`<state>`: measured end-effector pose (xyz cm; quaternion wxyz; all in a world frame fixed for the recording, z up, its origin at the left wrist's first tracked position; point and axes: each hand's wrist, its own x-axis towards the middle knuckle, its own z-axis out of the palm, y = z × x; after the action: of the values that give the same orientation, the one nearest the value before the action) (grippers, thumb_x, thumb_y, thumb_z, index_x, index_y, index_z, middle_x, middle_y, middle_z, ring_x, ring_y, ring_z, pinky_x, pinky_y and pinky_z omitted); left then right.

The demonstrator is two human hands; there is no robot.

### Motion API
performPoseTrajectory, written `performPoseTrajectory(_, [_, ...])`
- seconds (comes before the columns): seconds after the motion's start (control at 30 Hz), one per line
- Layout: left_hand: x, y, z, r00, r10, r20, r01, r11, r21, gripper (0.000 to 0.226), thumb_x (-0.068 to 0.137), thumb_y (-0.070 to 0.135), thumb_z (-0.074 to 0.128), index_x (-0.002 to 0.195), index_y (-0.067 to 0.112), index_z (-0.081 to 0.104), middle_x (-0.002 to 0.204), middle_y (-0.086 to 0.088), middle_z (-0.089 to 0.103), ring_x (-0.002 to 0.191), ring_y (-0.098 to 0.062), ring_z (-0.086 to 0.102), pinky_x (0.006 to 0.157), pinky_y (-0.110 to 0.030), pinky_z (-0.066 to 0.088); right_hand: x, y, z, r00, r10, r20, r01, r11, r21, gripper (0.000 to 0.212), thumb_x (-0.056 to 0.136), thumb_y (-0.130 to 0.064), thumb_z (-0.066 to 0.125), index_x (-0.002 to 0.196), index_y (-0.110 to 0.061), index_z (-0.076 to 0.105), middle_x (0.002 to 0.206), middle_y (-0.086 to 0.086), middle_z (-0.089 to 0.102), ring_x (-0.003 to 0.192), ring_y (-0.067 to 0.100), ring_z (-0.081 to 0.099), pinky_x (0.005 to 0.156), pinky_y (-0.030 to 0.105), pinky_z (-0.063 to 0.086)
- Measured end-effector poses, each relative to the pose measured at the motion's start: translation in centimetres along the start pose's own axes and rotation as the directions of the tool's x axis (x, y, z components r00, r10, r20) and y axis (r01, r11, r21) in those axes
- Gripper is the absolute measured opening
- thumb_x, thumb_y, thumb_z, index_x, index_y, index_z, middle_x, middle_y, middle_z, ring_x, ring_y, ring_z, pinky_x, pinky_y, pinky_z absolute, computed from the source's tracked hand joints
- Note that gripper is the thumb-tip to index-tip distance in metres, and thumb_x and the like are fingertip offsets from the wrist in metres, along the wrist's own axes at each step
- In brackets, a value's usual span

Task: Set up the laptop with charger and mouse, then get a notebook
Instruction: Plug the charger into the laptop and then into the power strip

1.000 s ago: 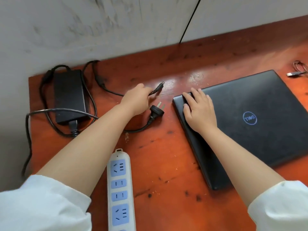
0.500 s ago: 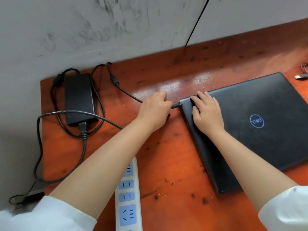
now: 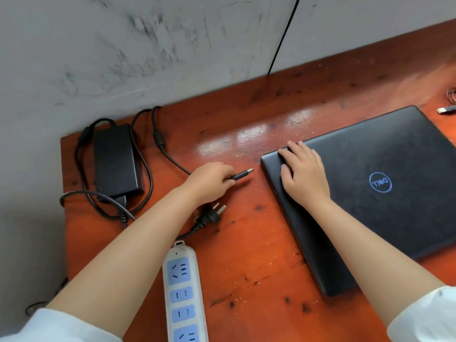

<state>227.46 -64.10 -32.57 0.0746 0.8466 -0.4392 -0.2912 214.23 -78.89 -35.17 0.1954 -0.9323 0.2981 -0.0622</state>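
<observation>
A closed black laptop (image 3: 385, 193) with a blue round logo lies on the red-brown desk (image 3: 246, 243). My right hand (image 3: 303, 174) rests flat on its lid near the far left corner. My left hand (image 3: 212, 183) pinches the charger's barrel connector (image 3: 243, 174), whose metal tip points at the laptop's left edge, a short gap away. The black charger brick (image 3: 116, 159) lies at the desk's far left with its cables looped around it. The charger's wall plug (image 3: 212, 213) lies on the desk under my left wrist.
A white power strip (image 3: 183, 292) with blue sockets lies at the near edge between my arms. A grey wall runs behind the desk. A USB cable end (image 3: 444, 110) lies at the far right. The desk's left edge drops off beside the brick.
Half a second ago the connector was against the laptop's left edge; now my left hand has drawn it back to the left, leaving a gap. My right hand stays on the lid.
</observation>
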Motion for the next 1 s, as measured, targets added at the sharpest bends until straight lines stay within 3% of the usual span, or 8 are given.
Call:
performPoseTrajectory(0.13, [0.7,1.3,1.3,0.991,0.075,-0.108,-0.073,0.997,0.021,0.024,0.095,0.018,0.048,0.113,0.01,0.062,0.107,-0.014,0.058,0.103,-0.031,0.052,0.079,-0.036,0.043,-0.1,0.1,0.1,1.0,-0.006,-0.01,0.006,1.0,0.0,0.038,0.089,-0.004,0.05,0.127,-0.005,0.053,0.145,0.015,0.042,0.139,0.031,0.029,0.115,0.044,0.016])
performPoseTrajectory(0.37, [0.5,1.3,2.5,0.982,0.056,-0.181,-0.043,0.996,0.075,0.026,0.096,0.019,0.046,0.112,0.007,0.063,0.106,-0.014,0.057,0.102,-0.032,0.053,0.077,-0.035,0.045,0.0,0.0,0.2,1.0,-0.004,-0.014,0.003,1.0,-0.007,0.038,0.089,-0.005,0.049,0.127,-0.006,0.053,0.144,0.015,0.043,0.139,0.031,0.029,0.115,0.043,0.016])
performPoseTrajectory(0.8, [1.1,1.4,2.4,0.951,0.132,-0.279,-0.106,0.989,0.108,0.027,0.096,0.024,0.046,0.105,0.005,0.064,0.104,-0.012,0.059,0.103,-0.029,0.053,0.077,-0.036,0.045,0.1,0.0,0.3,0.999,-0.018,-0.031,0.017,1.0,-0.022,0.036,0.088,-0.004,0.051,0.124,-0.004,0.055,0.141,0.017,0.047,0.137,0.034,0.033,0.113,0.046,0.02])
performPoseTrajectory(1.0, [1.6,2.0,2.2,0.964,0.129,-0.234,-0.102,0.987,0.122,0.026,0.096,0.024,0.047,0.106,0.008,0.064,0.105,-0.011,0.059,0.101,-0.029,0.055,0.076,-0.035,0.045,0.0,0.0,0.3,0.999,-0.023,-0.045,0.022,1.0,-0.018,0.036,0.085,-0.004,0.049,0.121,-0.001,0.057,0.138,0.02,0.05,0.134,0.038,0.037,0.111,0.05,0.024])
